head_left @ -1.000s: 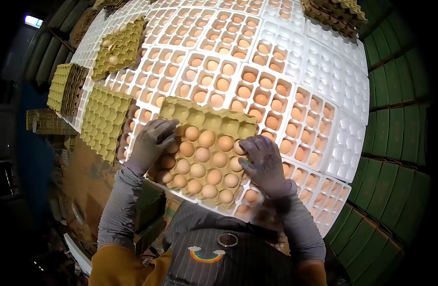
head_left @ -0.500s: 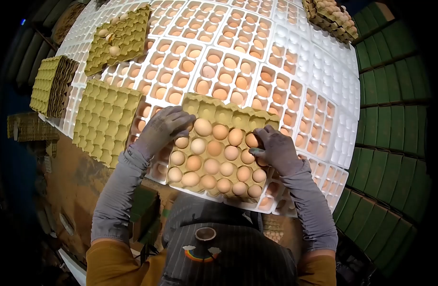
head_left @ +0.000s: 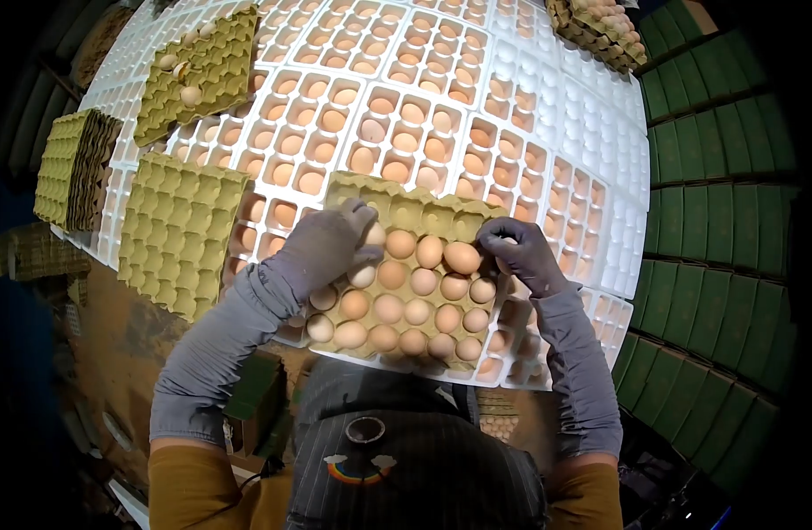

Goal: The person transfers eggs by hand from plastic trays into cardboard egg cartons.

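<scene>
A pulp egg tray (head_left: 406, 212) with several rows of brown eggs lies in front of me, its far row of cups bare. My left hand (head_left: 328, 246), in a grey glove, curls over the tray's left side, its fingers closed round a pale egg (head_left: 374, 233). At the tray's right edge, my gloved right hand (head_left: 523, 254) has its fingers bent together. A small pale part of an egg (head_left: 509, 240) shows between them; the rest is hidden. Beside that hand, a larger brown egg (head_left: 462, 258) sits high in the tray.
White foam trays (head_left: 342, 163) with eggs in square cells cover the surface beyond. Bare pulp trays (head_left: 181, 230) lie at left, near a tray stack (head_left: 66, 168). Another pulp tray (head_left: 198, 75) holds a few eggs and a broken shell. Green boxes (head_left: 706, 230) line the right.
My left hand has moved right and closed over the pale egg. My right hand has drawn off the brown egg toward the tray's right edge, fingers now curled.
</scene>
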Demonstrator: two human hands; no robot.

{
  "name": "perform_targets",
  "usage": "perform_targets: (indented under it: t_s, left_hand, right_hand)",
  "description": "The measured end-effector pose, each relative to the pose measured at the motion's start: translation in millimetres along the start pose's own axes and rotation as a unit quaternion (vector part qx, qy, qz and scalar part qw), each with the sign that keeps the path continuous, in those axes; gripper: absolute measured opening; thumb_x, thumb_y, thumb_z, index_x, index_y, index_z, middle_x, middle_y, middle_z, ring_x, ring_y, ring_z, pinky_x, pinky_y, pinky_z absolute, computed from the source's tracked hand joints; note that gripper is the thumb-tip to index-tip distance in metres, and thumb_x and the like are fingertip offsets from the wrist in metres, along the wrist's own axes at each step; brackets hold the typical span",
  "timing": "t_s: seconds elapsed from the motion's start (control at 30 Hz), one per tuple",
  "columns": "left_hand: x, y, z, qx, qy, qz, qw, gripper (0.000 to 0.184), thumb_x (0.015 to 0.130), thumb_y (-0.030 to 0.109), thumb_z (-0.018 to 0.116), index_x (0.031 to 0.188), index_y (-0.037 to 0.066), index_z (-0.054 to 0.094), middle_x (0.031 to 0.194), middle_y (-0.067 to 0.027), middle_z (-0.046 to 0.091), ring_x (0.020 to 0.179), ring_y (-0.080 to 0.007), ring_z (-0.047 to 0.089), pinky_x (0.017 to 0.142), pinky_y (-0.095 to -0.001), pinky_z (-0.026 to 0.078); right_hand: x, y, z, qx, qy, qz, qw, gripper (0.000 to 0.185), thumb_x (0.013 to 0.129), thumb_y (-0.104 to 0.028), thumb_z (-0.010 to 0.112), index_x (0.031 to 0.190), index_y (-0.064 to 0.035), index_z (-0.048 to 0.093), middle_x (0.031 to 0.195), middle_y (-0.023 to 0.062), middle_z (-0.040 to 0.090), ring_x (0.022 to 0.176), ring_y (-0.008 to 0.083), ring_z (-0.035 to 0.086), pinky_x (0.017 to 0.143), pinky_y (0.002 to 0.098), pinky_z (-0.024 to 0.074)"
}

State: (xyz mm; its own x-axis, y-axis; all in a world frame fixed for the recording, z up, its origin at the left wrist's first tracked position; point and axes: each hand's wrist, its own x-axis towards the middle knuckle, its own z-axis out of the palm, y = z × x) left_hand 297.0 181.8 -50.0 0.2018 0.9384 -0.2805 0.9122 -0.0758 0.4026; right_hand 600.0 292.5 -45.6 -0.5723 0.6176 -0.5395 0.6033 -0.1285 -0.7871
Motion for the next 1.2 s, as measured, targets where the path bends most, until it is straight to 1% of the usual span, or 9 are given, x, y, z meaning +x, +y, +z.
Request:
perform_targets:
  t_s: [0.07,0.2,0.4,0.6,0.7,0.77,0.93,1.07,1.2]
  left_hand:
    - [-4.6,-3.6,-9.0,-0.234,0.006,-0.084,0.969,0.046,0.092,0.027,0.072,0.131,0.006,0.057,0.123,-0.0135,0.063,0.107,-0.0275,0.065,0.093,-0.0367,0.053]
    - [0.9,-4.0,0.7,-0.442,0.085,0.004,0.893,0.028,0.096,0.02,0.065,0.12,0.007,0.067,0.128,-0.0125,0.06,0.118,-0.0242,0.061,0.099,-0.035,0.05]
    - [14.9,47.9,19.4,0.078,0.065,0.007,0.995,0.023,0.084,0.023,0.073,0.104,0.012,0.07,0.148,-0.014,0.046,0.113,-0.0347,0.058,0.092,-0.0471,0.054]
    - [27.7,55.2,46.8,0.196,0.111,0.0,0.974,0.019,0.082,0.019,0.065,0.098,0.009,0.069,0.146,-0.0103,0.047,0.1,-0.0316,0.056,0.076,-0.0418,0.051]
    - [34.7,48.8,55.5,0.168,0.115,-0.036,0.978,0.021,0.082,0.019,0.066,0.099,0.008,0.07,0.147,-0.0113,0.047,0.103,-0.0318,0.057,0.079,-0.0432,0.052]
    - [23.4,45.1,22.5,0.107,0.084,0.02,0.991,0.026,0.083,0.022,0.069,0.104,0.005,0.07,0.146,-0.0133,0.048,0.107,-0.0324,0.058,0.084,-0.0425,0.053]
    - [-18.9,4.6,-3.9,-0.568,-0.026,-0.139,0.811,0.061,0.1,0.051,0.059,0.133,0.001,0.061,0.121,-0.0099,0.067,0.102,-0.0157,0.066,0.085,-0.0265,0.053]
    - [-55.8,41.1,-25.1,-0.702,-0.05,-0.203,0.681,0.053,0.102,0.045,0.06,0.142,0.012,0.053,0.118,-0.0045,0.068,0.092,-0.0129,0.062,0.075,-0.0281,0.053]
    - [-64.6,48.0,5.6,-0.684,0.022,-0.1,0.722,0.053,0.103,0.034,0.061,0.149,0.014,0.044,0.131,-0.0067,0.062,0.099,-0.0166,0.063,0.081,-0.0297,0.052]
  right_hand:
    - [-7.2,-5.6,2.6,0.319,-0.034,0.012,0.947,0.027,0.088,-0.018,0.072,0.111,-0.004,0.067,0.105,0.0058,0.068,0.092,0.0127,0.062,0.083,0.0299,0.0519]
    - [0.4,-8.5,33.8,-0.057,0.011,-0.055,0.997,0.055,0.083,-0.032,0.076,0.129,-0.0071,0.061,0.117,0.0088,0.067,0.103,0.0212,0.066,0.091,0.0351,0.0525]
    - [-16.9,-30.2,55.9,-0.352,-0.025,-0.098,0.931,0.051,0.088,-0.041,0.065,0.131,-0.0138,0.061,0.121,0.0135,0.065,0.104,0.0328,0.067,0.092,0.0406,0.0528]
    - [-21.6,-17.1,32.8,0.387,0.012,0.022,0.922,0.035,0.099,-0.023,0.058,0.126,-0.0029,0.061,0.112,0.0069,0.062,0.092,0.0196,0.066,0.077,0.0302,0.0565]
    - [-4.9,-14.5,42.5,-0.029,0.078,-0.143,0.986,0.033,0.088,-0.023,0.072,0.117,-0.0098,0.064,0.143,0.0119,0.047,0.098,0.0275,0.065,0.082,0.0383,0.0571]
    - [4.2,-12.0,62.2,-0.415,0.163,-0.24,0.862,0.038,0.079,-0.036,0.08,0.109,-0.0166,0.066,0.151,0.0129,0.04,0.109,0.033,0.058,0.088,0.0439,0.0555]
    - [24.0,-4.1,68.6,-0.455,0.192,-0.197,0.847,0.027,0.089,-0.036,0.071,0.107,-0.0162,0.067,0.151,0.0087,0.042,0.114,0.033,0.052,0.089,0.0441,0.0549]
    - [28.3,3.3,76.8,-0.538,0.164,-0.222,0.796,0.021,0.089,-0.027,0.067,0.106,-0.0153,0.067,0.151,0.0059,0.04,0.117,0.033,0.051,0.09,0.0424,0.0541]
    - [27.6,-0.9,73.8,-0.527,0.146,-0.241,0.802,0.018,0.089,-0.018,0.062,0.104,-0.0107,0.066,0.153,0.0065,0.039,0.115,0.035,0.051,0.093,0.0443,0.0524]
